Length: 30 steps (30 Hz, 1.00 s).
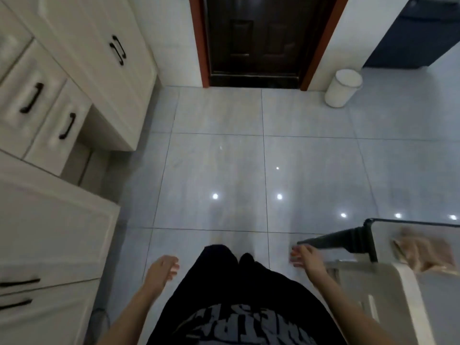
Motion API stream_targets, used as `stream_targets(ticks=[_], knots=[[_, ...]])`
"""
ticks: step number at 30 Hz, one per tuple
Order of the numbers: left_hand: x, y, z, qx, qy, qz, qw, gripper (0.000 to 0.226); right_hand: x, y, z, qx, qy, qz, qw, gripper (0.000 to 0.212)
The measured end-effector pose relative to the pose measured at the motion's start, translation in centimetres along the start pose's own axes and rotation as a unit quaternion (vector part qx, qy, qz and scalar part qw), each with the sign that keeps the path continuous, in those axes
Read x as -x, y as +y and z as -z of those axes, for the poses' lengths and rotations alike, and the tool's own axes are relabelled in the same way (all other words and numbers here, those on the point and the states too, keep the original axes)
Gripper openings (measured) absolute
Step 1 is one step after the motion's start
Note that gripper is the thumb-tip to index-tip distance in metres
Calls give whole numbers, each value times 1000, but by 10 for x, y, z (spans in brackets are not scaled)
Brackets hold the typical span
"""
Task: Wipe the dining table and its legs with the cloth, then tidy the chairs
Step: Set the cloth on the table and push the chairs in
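The glass-topped dining table (408,224) shows only its near-left corner at the right edge, with a dark leg (331,239) slanting down to the floor. A beige cloth (423,252) lies crumpled on the glass. A white chair (388,285) stands against the table below that corner. My right hand (302,256) hangs empty with fingers apart, just left of the table leg and apart from it. My left hand (163,268) hangs empty at my left side, fingers loosely curled. Both hands are over bare floor.
White cabinets with dark handles (62,100) line the left side. A dark door in a red-brown frame (256,41) is straight ahead, and a white bin (342,88) stands right of it. Glossy grey floor tiles (219,170) fill the middle.
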<state>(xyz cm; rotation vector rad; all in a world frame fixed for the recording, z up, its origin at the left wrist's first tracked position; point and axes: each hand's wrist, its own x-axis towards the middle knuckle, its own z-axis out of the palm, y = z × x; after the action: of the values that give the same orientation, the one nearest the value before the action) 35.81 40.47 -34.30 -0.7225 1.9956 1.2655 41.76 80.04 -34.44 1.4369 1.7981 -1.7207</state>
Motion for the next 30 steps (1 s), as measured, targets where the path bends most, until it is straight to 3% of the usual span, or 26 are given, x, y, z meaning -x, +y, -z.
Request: stream_targets(ticks=[9, 18, 23, 30], knots=[[-115, 118, 7, -13, 9, 47, 999, 18, -129, -149, -33, -11, 5, -2, 1000, 20], [-260, 405, -9, -162, -78, -84, 980, 19, -202, -216, -21, -114, 122, -81, 983, 20], [-304, 528, -78, -270, -151, -157, 938, 18, -213, -232, -15, -174, 176, -132, 960, 21], [-339, 614, -217, -324, -230, -161, 904, 19, -255, -264, 16, -218, 230, -169, 933, 22]])
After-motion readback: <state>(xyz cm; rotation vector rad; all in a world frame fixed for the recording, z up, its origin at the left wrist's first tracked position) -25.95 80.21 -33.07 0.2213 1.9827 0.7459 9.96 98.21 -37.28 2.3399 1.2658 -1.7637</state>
